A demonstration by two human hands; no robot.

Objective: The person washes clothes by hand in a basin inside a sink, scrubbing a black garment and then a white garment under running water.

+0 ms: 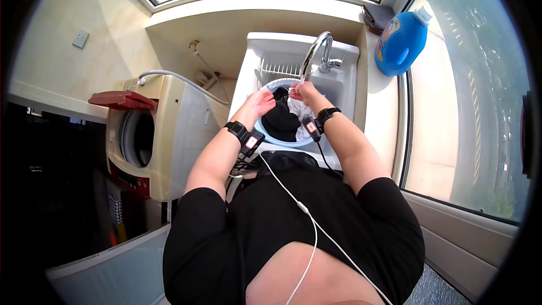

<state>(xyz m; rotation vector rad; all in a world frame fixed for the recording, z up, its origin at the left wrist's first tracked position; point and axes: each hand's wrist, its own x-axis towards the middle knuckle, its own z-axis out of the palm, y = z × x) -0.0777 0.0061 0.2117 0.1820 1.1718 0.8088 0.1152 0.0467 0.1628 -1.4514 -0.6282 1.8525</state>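
A light-blue plastic basin (pixel 277 139) sits in the white sink (pixel 348 77) before me. In it lie black cloth (pixel 280 120) and white cloth (pixel 299 109), side by side. My left hand (pixel 260 102) is over the basin's left rim, palm turned inward, with nothing visible in it. My right hand (pixel 303 92) is just under the spout of the chrome faucet (pixel 314 51), its fingers apart and slightly bent. Something white shows at those fingers, perhaps running water; it is too small to tell.
At left stands a front-loading washing machine (pixel 186 135) with its red door (pixel 123 100) open. A blue detergent bottle (pixel 401 42) and folded grey cloth (pixel 378 18) rest on the right ledge. A white cable (pixel 301 206) hangs across my front.
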